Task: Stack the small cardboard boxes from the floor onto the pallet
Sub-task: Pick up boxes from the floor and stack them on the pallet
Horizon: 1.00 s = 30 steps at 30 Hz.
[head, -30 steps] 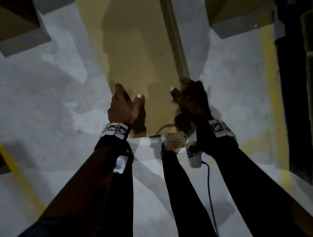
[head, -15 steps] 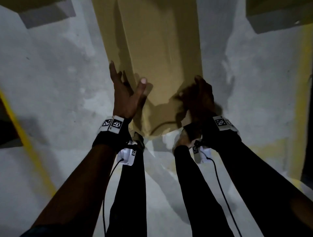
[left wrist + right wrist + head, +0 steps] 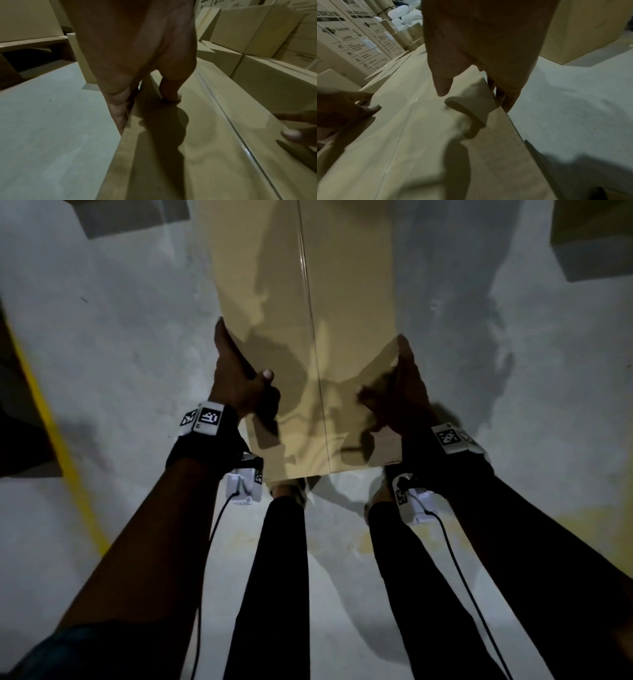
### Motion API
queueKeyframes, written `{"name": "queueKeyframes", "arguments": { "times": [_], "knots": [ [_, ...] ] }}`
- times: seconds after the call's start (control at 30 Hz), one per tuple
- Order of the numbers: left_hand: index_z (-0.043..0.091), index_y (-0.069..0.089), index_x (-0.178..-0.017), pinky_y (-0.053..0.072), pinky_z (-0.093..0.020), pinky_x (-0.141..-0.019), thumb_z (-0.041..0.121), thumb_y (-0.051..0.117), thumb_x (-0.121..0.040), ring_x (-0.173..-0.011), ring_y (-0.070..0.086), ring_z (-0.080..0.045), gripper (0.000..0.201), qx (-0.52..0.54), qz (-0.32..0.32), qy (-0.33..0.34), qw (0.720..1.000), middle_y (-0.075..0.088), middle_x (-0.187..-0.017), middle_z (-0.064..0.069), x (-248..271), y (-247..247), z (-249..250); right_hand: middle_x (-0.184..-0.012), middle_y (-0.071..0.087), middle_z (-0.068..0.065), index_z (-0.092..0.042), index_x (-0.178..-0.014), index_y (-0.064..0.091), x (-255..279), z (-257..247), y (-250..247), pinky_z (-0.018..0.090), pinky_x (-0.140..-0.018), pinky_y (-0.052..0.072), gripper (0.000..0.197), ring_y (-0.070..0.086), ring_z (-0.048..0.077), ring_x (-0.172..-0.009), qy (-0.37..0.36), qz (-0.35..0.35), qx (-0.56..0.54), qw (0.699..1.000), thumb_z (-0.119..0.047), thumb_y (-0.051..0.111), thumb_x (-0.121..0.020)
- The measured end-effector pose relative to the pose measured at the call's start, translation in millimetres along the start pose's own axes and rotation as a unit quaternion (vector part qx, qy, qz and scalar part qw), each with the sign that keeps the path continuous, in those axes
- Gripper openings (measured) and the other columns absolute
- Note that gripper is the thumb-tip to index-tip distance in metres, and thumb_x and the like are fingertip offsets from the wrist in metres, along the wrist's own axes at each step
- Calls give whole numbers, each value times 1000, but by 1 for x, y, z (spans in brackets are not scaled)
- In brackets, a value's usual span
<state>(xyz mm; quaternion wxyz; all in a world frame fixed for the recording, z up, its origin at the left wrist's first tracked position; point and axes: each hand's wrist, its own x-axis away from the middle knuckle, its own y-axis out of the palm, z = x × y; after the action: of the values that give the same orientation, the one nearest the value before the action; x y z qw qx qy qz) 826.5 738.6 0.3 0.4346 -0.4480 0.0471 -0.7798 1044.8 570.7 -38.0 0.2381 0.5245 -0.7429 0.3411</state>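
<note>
A long brown cardboard box [image 3: 342, 320] with a taped centre seam stretches away from me over the grey floor, its near end above my feet. My left hand [image 3: 239, 374] grips the box's left edge, thumb on top and fingers down the side; the left wrist view shows the same hold on the box [image 3: 197, 148] by my left hand [image 3: 137, 60]. My right hand [image 3: 400, 392] grips the right edge likewise, thumb on top. In the right wrist view my right hand [image 3: 479, 54] wraps the edge of the box [image 3: 419, 135]. Whether the box's far end rests on the floor is hidden.
Other cardboard boxes lie on the floor at the top left [image 3: 130, 213] and top right [image 3: 592, 241]. A yellow floor line [image 3: 54, 433] runs along the left. Printed cartons [image 3: 351, 40] are stacked on the left of the right wrist view, more boxes [image 3: 257, 27] beyond the held one.
My left hand, open and raised beside the box half a second ago, has closed on its left edge. My right hand has slid to the right edge. The box now sits centred before me.
</note>
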Motion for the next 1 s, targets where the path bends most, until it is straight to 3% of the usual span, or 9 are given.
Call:
{"name": "queueKeyframes", "arguments": {
  "times": [0.17,0.3,0.4,0.47,0.57,0.67,0.77,0.83,1.0],
  "knots": [
    [12,-9,-160,53,-12,-65,-18,58,-91,-79,59,24,101,27,-12,7,1000,39,-126,6,-2,2,2,-159,29,13,-27,-163,-2,-18,-22,-1,33,-102,49,121,48,31,-134,-30,25,31,999,-42,84,-80],
    [27,-19,-159,55,-60,-57,-17,53,-93,-59,63,-40,107,69,-30,-14,997,41,-93,29,4,8,2,-165,20,16,-11,-162,2,-25,-37,-3,38,-116,31,121,29,32,-149,-61,51,56,995,-39,86,-79],
    [46,-10,-156,55,-71,-68,10,86,-68,-92,64,-58,135,75,-44,-9,996,52,-129,-8,2,8,-1,-167,20,10,-18,-163,3,-22,-39,-5,44,-119,33,125,29,30,-150,-36,64,52,996,-42,89,-75],
    [32,-10,-159,50,-66,-97,21,96,-57,-128,51,-48,148,37,-39,15,998,34,-143,6,9,9,13,-166,23,9,-21,-163,4,-15,-39,-8,44,-118,35,129,30,31,-149,-15,70,74,995,-45,91,-71],
    [8,-2,-160,33,-25,-117,13,98,-58,-141,29,-12,144,34,-32,46,998,26,-144,14,18,11,20,-158,37,9,-26,-161,17,5,-42,-24,32,-102,50,120,52,26,-131,7,46,94,994,-48,91,-70],
    [14,2,-161,31,-44,-122,47,99,-49,-150,27,-16,152,51,-32,74,995,24,-164,3,38,8,31,-116,67,10,-19,-139,54,36,-62,-35,34,-70,59,78,71,16,-83,35,24,66,997,-63,76,-78],
    [23,4,-162,31,-49,-122,55,96,-47,-152,25,-16,151,82,-53,64,993,20,-167,4,65,-1,45,-134,56,-7,-40,-156,28,64,-72,-38,30,-92,57,104,62,3,-108,31,133,53,989,-39,90,-72],
    [32,5,-162,31,-48,-122,52,96,-49,-152,24,-12,147,105,-44,54,992,19,-168,9,88,-12,59,-146,49,-7,-49,-156,19,88,-98,-44,42,-109,48,119,51,14,-130,5,174,48,984,-61,90,-61],
    [30,2,-163,31,-45,-123,46,97,-55,-151,25,-6,145,108,-32,72,991,18,-167,13,151,-62,100,-142,49,-8,-27,-157,26,166,-178,-67,20,-106,37,116,44,9,-127,-83,176,123,973,-58,89,-64]
  ]
}}
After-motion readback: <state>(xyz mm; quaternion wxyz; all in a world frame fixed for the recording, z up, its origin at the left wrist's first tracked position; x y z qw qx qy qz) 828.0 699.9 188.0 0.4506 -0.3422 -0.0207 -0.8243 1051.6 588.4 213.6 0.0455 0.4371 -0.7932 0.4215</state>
